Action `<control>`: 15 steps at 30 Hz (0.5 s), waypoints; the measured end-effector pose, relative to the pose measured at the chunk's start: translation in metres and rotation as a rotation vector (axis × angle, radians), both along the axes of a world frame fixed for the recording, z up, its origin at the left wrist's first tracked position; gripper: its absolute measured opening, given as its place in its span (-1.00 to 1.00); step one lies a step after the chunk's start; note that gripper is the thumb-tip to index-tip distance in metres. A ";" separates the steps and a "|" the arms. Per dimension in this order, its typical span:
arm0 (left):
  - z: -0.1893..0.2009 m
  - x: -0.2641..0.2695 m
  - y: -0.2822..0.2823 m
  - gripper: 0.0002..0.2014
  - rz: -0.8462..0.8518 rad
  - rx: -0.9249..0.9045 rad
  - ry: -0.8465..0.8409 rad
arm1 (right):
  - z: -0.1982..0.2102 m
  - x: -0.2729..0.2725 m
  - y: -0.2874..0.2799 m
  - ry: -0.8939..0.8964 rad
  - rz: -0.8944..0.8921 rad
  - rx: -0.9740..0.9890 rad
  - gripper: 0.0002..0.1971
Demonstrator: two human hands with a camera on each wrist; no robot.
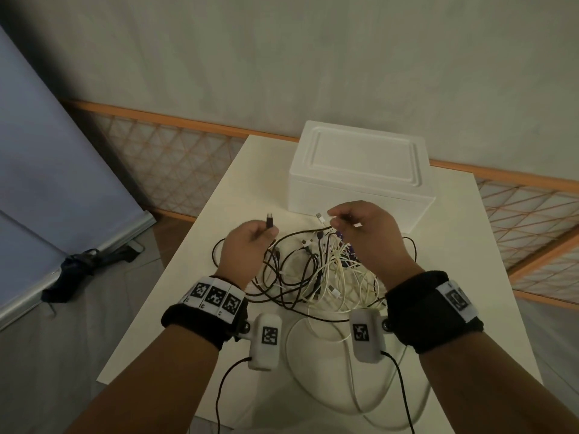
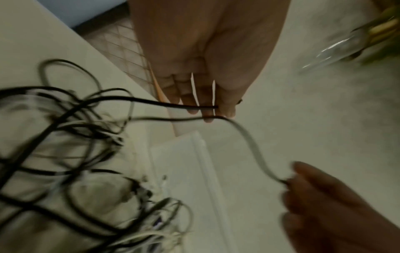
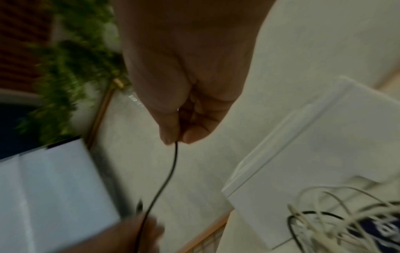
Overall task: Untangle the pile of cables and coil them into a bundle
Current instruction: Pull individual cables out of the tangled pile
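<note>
A tangled pile of black and white cables (image 1: 313, 270) lies on the white table (image 1: 244, 195) between my wrists. My left hand (image 1: 268, 233) grips a black cable just below its dark plug (image 1: 269, 219), which sticks up past the fingers. In the left wrist view the black cable (image 2: 249, 137) runs from my left fingers (image 2: 194, 104) to my right hand (image 2: 303, 184). My right hand (image 1: 333, 222) is raised over the pile's far side and pinches the same black cable (image 3: 171, 171) between thumb and fingertips (image 3: 190, 137). A white connector (image 1: 319, 217) shows beside those fingertips.
A closed white foam box (image 1: 363, 170) stands on the table just beyond my right hand. A white cord loops (image 1: 338, 364) near the front edge. An orange lattice fence (image 1: 175, 158) runs behind the table, with a blue panel (image 1: 47, 170) and dark cloth (image 1: 75, 270) left.
</note>
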State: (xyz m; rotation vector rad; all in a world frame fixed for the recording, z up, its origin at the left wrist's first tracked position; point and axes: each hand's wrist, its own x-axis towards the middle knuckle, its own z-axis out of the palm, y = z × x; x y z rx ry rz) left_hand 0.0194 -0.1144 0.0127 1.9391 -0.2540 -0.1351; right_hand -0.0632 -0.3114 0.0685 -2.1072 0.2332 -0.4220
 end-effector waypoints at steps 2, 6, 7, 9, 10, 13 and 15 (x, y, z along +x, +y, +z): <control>0.018 -0.005 -0.006 -0.90 -0.047 -0.149 0.039 | 0.001 0.006 0.013 0.063 0.090 -0.103 -0.81; 0.038 -0.021 -0.014 -0.84 -0.215 -0.299 0.144 | 0.004 0.018 0.039 0.040 0.067 0.023 -0.72; 0.039 -0.022 -0.014 -0.82 -0.210 -0.337 0.161 | 0.005 0.021 0.042 0.038 0.037 0.140 -0.68; 0.039 -0.021 -0.011 -0.75 -0.199 -0.401 0.212 | 0.006 0.024 0.048 0.039 -0.001 0.343 -0.65; 0.039 -0.020 -0.010 -0.71 -0.197 -0.426 0.243 | 0.005 0.026 0.051 0.039 -0.008 0.398 -0.68; 0.038 -0.017 -0.005 -0.73 -0.175 -0.475 0.343 | 0.003 0.027 0.063 0.023 -0.003 0.474 -0.79; 0.040 -0.017 -0.002 -0.79 -0.177 -0.485 0.394 | 0.002 0.029 0.068 0.007 -0.001 0.501 -0.84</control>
